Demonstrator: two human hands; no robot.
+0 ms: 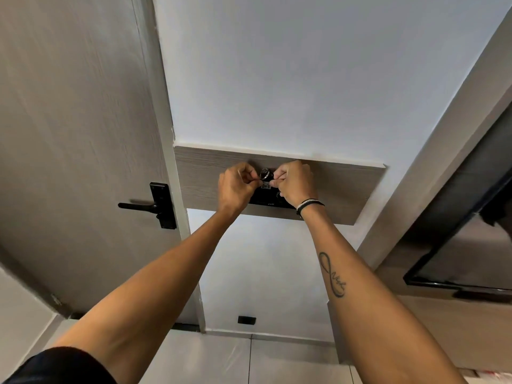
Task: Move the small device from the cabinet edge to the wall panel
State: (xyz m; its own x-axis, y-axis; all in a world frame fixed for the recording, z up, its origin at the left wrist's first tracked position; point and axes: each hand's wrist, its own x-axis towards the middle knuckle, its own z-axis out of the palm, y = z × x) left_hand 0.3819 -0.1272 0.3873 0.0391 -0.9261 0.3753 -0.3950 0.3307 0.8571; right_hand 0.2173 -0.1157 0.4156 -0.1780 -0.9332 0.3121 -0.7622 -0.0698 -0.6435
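White wall, grey door on the left, and we've got both arms up at the wood panel (346,184). Our left hand (235,188) and right hand (295,184) pinch the small device (266,174) from either side, probably to steady it against the panel.

grey door (77,134), black lever handle (155,205), wall socket (246,320)
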